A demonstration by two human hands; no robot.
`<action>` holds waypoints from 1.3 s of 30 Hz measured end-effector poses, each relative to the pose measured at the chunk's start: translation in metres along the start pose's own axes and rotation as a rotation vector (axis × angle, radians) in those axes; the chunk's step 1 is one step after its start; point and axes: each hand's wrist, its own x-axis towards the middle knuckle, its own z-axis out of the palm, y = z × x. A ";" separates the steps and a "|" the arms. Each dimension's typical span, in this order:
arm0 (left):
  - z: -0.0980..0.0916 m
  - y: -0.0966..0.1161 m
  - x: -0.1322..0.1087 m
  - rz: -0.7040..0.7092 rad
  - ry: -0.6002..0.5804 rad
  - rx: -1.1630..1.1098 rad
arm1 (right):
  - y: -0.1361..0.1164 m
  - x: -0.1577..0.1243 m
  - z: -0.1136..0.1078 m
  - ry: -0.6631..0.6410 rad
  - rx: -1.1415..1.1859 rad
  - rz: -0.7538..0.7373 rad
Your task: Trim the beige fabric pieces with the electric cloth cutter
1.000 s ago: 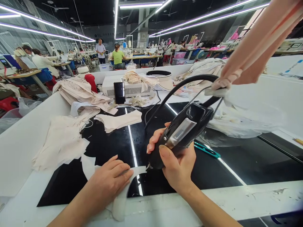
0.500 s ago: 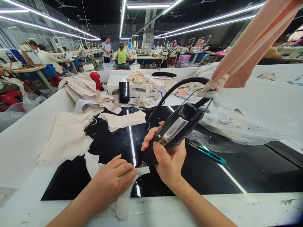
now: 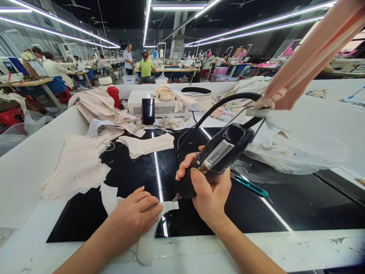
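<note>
Clock: the tip of the tool is the centre, 12 o'clock away from the wearer.
Hands: two; the left hand (image 3: 137,213), between 8 and 9 o'clock, lies flat on the strip with fingers out; the right hand (image 3: 211,196), at 3 o'clock, is wrapped around the tool.
Tool (image 3: 228,142): one, black, tilted, its metal tip at the strip's upper edge; whether they touch I cannot tell.
Strip (image 3: 148,245): one, pale cloth, partly under the left hand, its short end just below the tip, its tail at 7 o'clock.
Board (image 3: 137,171): one, black and shiny, on the white table (image 3: 256,251).
Cloth: one separate piece (image 3: 146,145) at 11 o'clock; one flat pile (image 3: 75,165) between 9 and 10, sheets uncountable.
Scissors (image 3: 252,186): one teal-handled pair at 3 o'clock.
Phone (image 3: 148,111): one, leaning upright against the white box (image 3: 156,107), at 11 o'clock.
Plastic bag (image 3: 288,158): one, between 2 and 3 o'clock.
</note>
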 end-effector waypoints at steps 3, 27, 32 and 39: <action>-0.001 0.000 0.000 0.004 0.006 -0.005 | -0.003 0.000 0.001 -0.001 -0.001 0.010; -0.003 -0.001 0.001 0.016 0.004 -0.010 | -0.011 -0.010 -0.003 -0.025 0.050 -0.006; -0.001 -0.003 0.000 0.017 -0.005 0.000 | -0.009 -0.011 -0.003 -0.024 0.019 -0.011; -0.002 0.010 -0.012 -0.063 -0.062 0.170 | -0.016 -0.017 0.000 0.010 -0.017 -0.004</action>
